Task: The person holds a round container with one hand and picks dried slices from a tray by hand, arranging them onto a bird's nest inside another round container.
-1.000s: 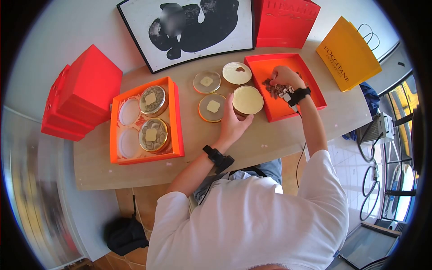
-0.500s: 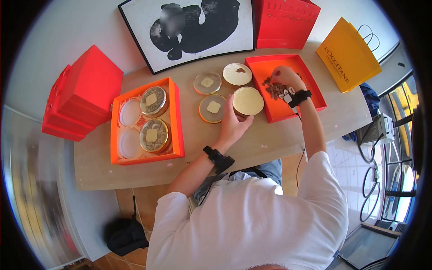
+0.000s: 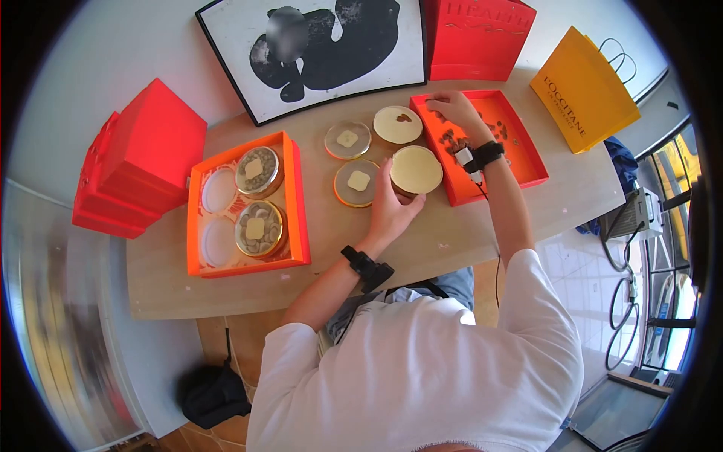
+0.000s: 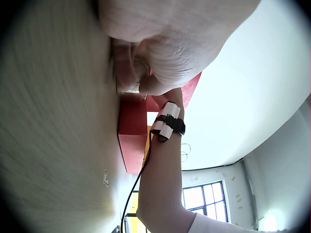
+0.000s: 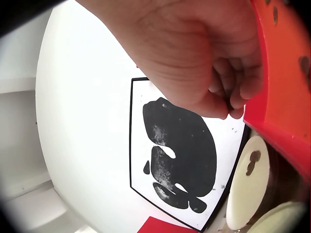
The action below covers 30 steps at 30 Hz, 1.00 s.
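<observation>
My left hand [image 3: 395, 211] grips the near side of a round jar [image 3: 416, 169] with a flat cream-coloured top, thumb and fingers around its wall. Behind it stands a similar jar [image 3: 398, 124] with a few brown pieces [image 5: 253, 163] on its cream top. Over the back left corner of an orange tray [image 3: 514, 167] with a red rim is my right hand [image 3: 454, 108]. Its thumb and fingertips pinch together around a small dark brown piece, mostly hidden by the fingers. More brown pieces [image 3: 452, 142] lie scattered in the tray.
Two clear round lids [image 3: 348, 139] with pale labels lie left of the jars. An orange box [image 3: 301, 226] at left holds two filled jars and two round hollows. Red boxes [image 3: 151, 158], a framed picture [image 3: 361, 64], a red bag [image 3: 482, 41] and a yellow bag [image 3: 584, 94] stand around.
My right hand has left the pile of brown pieces and moved left and back to the tray's corner, uncovering pieces in the tray. The left hand stays on the jar.
</observation>
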Each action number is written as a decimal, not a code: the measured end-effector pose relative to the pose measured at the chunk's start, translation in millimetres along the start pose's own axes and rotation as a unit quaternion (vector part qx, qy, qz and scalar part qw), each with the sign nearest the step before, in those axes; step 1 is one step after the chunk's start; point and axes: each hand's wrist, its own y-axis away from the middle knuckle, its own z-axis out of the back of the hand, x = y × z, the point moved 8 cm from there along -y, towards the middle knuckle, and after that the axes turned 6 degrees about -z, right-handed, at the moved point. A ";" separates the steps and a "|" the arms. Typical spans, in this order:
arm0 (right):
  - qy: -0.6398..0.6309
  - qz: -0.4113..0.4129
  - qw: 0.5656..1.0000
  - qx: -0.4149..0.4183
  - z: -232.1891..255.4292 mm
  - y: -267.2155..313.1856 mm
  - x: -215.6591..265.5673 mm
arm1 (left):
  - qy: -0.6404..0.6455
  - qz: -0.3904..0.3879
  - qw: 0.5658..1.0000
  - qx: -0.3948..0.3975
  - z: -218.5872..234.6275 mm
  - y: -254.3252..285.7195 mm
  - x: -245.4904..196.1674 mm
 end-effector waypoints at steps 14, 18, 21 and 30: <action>0.134 -0.016 0.986 -0.094 0.0 -3.6 -33.6 | -0.001 0.003 1.000 -0.004 0.0 0.5 0.9; 0.179 -0.002 0.980 -0.087 -3.5 -2.3 -30.6 | -0.003 0.009 1.000 -0.001 -0.2 1.2 3.1; 0.193 -0.008 0.977 -0.093 -3.1 -2.0 -31.1 | 0.001 0.012 1.000 0.001 -0.7 1.1 3.7; 0.129 0.031 0.981 -0.145 7.2 -3.7 -19.8 | 0.018 0.026 0.999 -0.001 -0.5 1.5 -0.8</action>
